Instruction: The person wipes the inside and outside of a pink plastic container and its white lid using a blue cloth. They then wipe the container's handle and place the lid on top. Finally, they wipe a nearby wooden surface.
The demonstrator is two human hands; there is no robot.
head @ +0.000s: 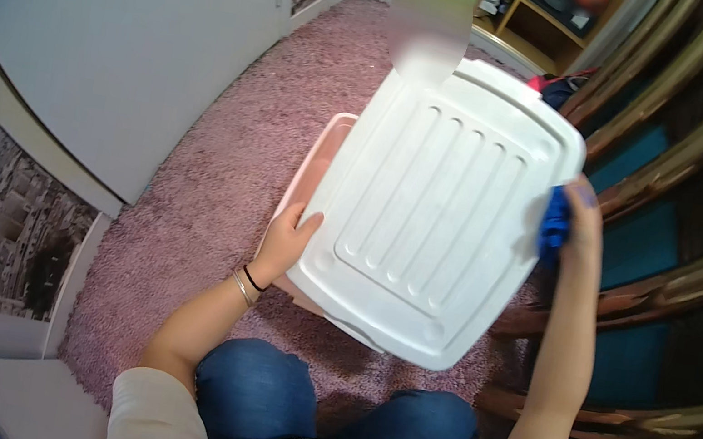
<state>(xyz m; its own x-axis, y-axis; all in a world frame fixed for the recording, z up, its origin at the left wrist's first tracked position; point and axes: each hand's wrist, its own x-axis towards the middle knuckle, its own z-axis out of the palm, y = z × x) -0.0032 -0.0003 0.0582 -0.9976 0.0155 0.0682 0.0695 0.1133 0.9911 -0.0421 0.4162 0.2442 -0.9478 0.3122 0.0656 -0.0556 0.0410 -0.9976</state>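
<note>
A white ribbed plastic lid (428, 211) is tilted over a pink plastic storage box (317, 162), whose left wall and near edge show beneath it. My left hand (285, 240) grips the lid's left edge, thumb on top. At the lid's right edge, my right hand (584, 211) holds a blue object (554, 224) against the rim; it may be a latch or a cloth, I cannot tell which. The right fingers are partly hidden. Most of the box's inside is covered by the lid.
Pink shaggy carpet (210, 197) lies under the box. Brown glossy curved bars (644, 286) rise close on the right. A white door (139, 34) stands on the left. At the far end is a wooden shelf unit (540, 32) with things in it. My knees are just before the box.
</note>
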